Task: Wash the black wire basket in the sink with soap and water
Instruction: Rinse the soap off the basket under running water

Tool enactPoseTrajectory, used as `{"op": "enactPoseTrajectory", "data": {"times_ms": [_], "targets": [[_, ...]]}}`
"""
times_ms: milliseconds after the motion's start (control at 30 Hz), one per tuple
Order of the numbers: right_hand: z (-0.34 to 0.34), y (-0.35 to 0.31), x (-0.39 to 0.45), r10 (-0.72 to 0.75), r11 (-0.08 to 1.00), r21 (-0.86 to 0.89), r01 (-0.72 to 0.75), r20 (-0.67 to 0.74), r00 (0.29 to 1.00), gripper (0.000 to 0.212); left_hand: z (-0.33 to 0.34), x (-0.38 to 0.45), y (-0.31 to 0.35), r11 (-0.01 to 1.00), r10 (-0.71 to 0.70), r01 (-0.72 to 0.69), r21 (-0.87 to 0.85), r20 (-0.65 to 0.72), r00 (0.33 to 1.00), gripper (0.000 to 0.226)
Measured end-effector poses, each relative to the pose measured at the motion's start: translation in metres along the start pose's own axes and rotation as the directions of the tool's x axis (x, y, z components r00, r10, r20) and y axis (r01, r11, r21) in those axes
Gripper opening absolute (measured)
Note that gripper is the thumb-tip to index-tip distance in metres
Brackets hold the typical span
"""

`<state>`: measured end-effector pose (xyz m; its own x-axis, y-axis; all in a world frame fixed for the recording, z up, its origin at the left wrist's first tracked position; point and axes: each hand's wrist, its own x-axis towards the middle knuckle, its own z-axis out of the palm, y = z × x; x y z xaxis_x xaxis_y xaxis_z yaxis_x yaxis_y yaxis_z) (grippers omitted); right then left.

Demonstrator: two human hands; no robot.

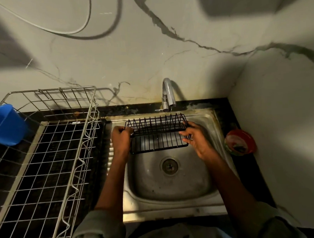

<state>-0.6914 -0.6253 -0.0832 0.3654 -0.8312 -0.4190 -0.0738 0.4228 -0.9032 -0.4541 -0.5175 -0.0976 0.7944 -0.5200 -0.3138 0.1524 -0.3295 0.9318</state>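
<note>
Black wire basket (pixel 158 135) tilted above the sink (pixel 174 187), seemingly dry.

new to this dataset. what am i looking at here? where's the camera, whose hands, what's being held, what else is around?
There is no robot here: a person wears one wide-angle camera on the head, looking down at their own two bare hands. Both hands hold a black wire basket over a steel sink, just below the tap. The left hand grips the basket's left end with curled fingers. The right hand holds the right end, fingers on the wires. On the counter to the left lies a large silver wire rack with a blue plastic jug at its edge. A red bowl sits right of the sink.
</note>
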Motion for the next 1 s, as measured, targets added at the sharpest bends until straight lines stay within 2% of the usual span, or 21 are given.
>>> {"op": "enactPoseTrajectory", "data": {"times_ms": [100, 267, 367, 467, 700, 867, 1000], "targets": [[-0.015, -0.002, -0.004, 0.021, 1.0, 0.008, -0.021, -0.079, 0.997, 0.062, 0.014, -0.003, 0.003, 0.999, 0.015, -0.016, 0.038, 0.042, 0.999, 0.016], [-0.037, -0.005, -0.012, 0.037, 0.995, 0.095, -0.022, -0.158, 0.987, 0.04, 0.039, -0.008, 0.003, 0.994, 0.021, -0.032, 0.105, 0.104, 0.994, 0.004], [-0.054, -0.003, -0.013, 0.044, 0.995, 0.096, -0.026, -0.196, 0.98, 0.049, 0.054, -0.014, 0.007, 0.994, 0.023, -0.038, 0.105, 0.143, 0.989, 0.004], [-0.067, -0.003, -0.016, 0.053, 0.992, 0.124, -0.025, -0.235, 0.971, 0.045, 0.067, -0.02, 0.008, 0.993, 0.017, -0.038, 0.112, 0.184, 0.983, 0.007], [-0.091, -0.002, -0.005, 0.082, 0.994, 0.099, -0.051, -0.339, 0.937, 0.057, 0.094, -0.029, 0.017, 0.994, 0.002, -0.028, 0.108, 0.233, 0.972, 0.008], [-0.101, -0.008, -0.003, 0.042, 0.998, 0.049, -0.027, -0.35, 0.936, 0.051, 0.112, -0.031, 0.031, 0.993, 0.03, -0.06, 0.101, 0.275, 0.961, 0.013], [-0.111, -0.016, -0.005, 0.008, 0.998, 0.054, 0.013, -0.373, 0.928, 0.056, 0.123, -0.036, 0.034, 0.99, 0.061, -0.096, 0.102, 0.299, 0.952, 0.014]]}}
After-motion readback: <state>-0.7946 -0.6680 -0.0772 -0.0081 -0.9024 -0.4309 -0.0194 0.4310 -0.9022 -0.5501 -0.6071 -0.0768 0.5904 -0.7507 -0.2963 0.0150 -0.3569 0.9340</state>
